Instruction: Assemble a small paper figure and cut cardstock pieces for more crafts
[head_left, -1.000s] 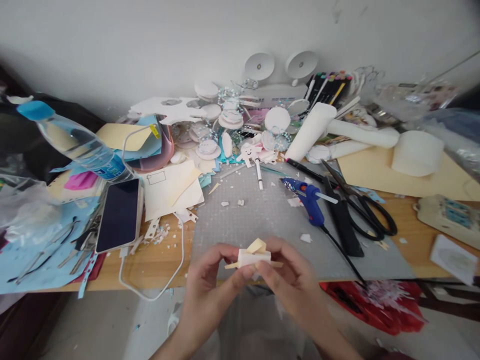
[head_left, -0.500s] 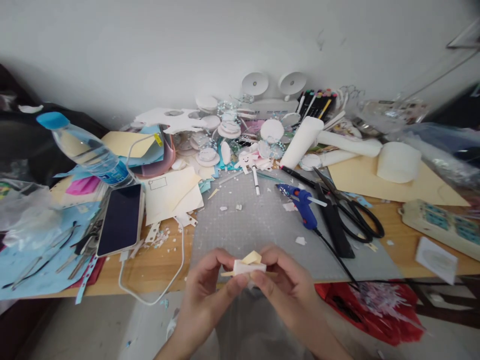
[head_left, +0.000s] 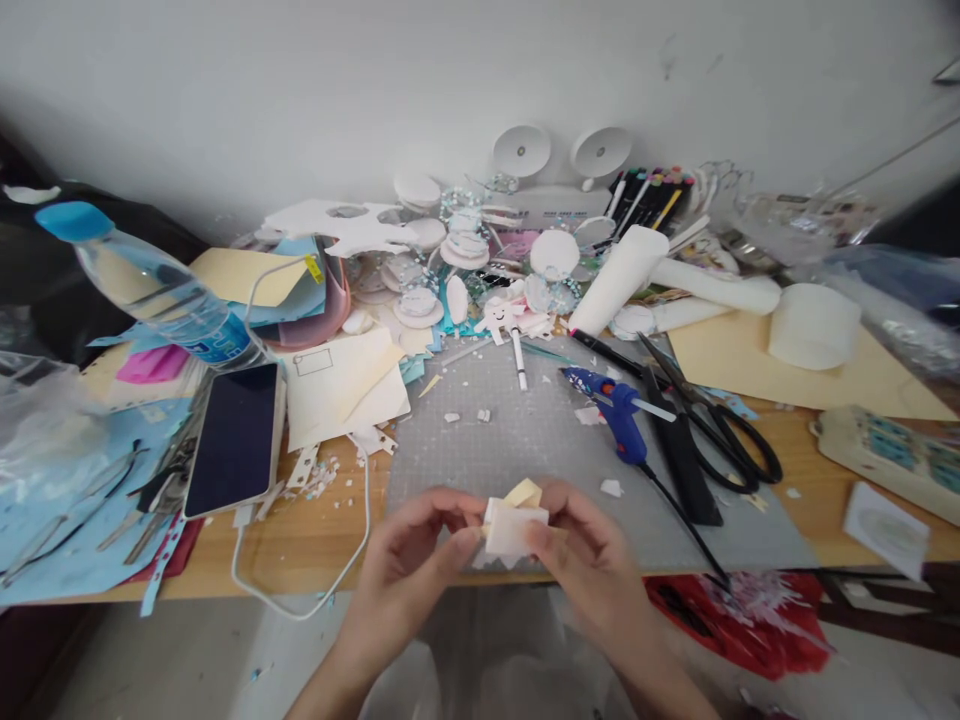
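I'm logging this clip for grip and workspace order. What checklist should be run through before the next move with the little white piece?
1. Grip on the white piece: ok. The left hand and right hand pinch it from opposite sides.
2. Piece held over the mat: ok, it is above the near edge.
3. Cream flap stuck to the piece: cannot tell.
4. Glue gun clear of the hands: ok, it lies on the mat to the right, untouched.
5. Scissors clear of the hands: ok, they lie beyond the glue gun.
6. Mat free of scraps: not ok, small white bits lie on it.
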